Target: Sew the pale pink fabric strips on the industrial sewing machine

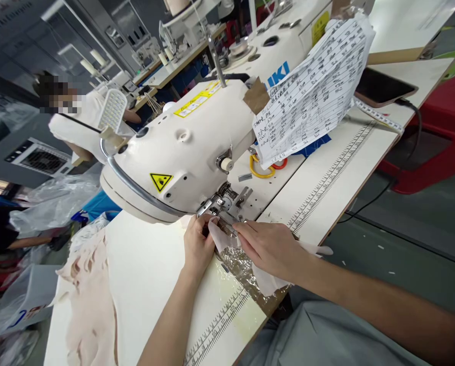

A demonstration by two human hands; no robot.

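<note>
A white sewing machine (181, 147) stands tilted across the view, with its metal presser foot area (227, 203) just beyond my hands. Pale pink fabric (221, 236) lies at the needle area and hangs down past my right wrist. My left hand (199, 241) is closed at the fabric's edge beside the foot, its fingertips partly hidden. With fingers pinched together, my right hand (271, 246) grips the fabric close to the foot. Clear tape or plastic film (240, 262) covers the table edge below both hands.
Pale pink fabric pieces (92, 305) lie on the left of the white table (143, 284). Behind the foot are yellow-handled scissors (261, 168). A handwritten paper (314, 91) hangs on the machine. At right are a phone (385, 86) and a red stool (433, 142). Another person (86, 117) sits beyond.
</note>
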